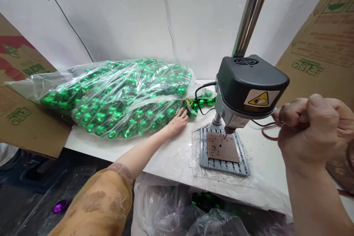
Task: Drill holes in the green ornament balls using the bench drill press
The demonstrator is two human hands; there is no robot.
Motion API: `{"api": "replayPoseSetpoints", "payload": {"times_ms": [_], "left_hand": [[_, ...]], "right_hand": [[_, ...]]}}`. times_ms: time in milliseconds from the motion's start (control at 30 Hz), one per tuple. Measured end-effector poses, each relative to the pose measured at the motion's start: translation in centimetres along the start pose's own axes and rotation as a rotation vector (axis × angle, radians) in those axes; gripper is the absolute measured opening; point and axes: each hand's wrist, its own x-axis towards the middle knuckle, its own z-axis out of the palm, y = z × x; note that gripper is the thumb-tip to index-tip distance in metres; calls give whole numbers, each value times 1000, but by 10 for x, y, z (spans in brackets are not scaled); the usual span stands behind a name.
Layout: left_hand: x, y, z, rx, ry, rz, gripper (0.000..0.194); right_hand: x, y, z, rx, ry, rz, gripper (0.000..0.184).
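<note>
My left hand point(178, 121) reaches to the near right end of a clear plastic bag point(155, 97) full of shiny green beads point(110, 112). Its fingers are stretched out and touch the bag's edge, where a few green beads point(206, 101) spill out beside a yellow tie point(189, 101). To the right stands a small bench drill press point(250, 84) with a black top. My right hand point(315, 129) is closed in a fist at its right side, around the press's lever, which the fingers mostly hide. The drill tip points down above a brown board point(222, 147).
Under the board is a slotted grey base point(206, 166) with dark shavings. A steel column point(253, 11) rises behind the press. Cardboard boxes stand left point(35, 125) and right point(318, 44). Crumpled plastic point(166, 206) and more green beads lie below the table's front edge. A black cord point(197, 97) loops beside the press.
</note>
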Motion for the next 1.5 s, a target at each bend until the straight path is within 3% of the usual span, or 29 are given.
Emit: {"api": "replayPoseSetpoints", "payload": {"times_ms": [233, 367, 500, 633, 867, 1067, 1167, 1333, 1500], "left_hand": [[-42, -17, -4, -63, -11, 130, 26], [-49, -9, -7, -91, -38, 83, 26], [-35, 10, -17, -43, -124, -17, 24], [-9, 19, -28, -40, -30, -100, 30], [27, 16, -18, -142, -39, -264, 27], [47, 23, -14, -177, -194, -474, 16], [56, 30, -16, -206, -293, -566, 22], [49, 40, -25, -217, -361, -655, 46], [23, 47, -39, -256, -366, -619, 50]], "right_hand": [[0, 0, 0, -7, 5, -14, 37], [-1, 0, 0, -10, 6, -23, 37], [-1, 0, 1, -12, 17, -16, 39], [0, 1, 1, -8, 15, -7, 38], [0, 0, 1, 5, 14, -19, 39], [0, 2, 0, 23, 11, -18, 39], [-1, 3, -1, 25, 6, -29, 39], [-2, 3, -1, 40, -22, -14, 41], [-1, 4, -2, 53, -17, -33, 41]]}}
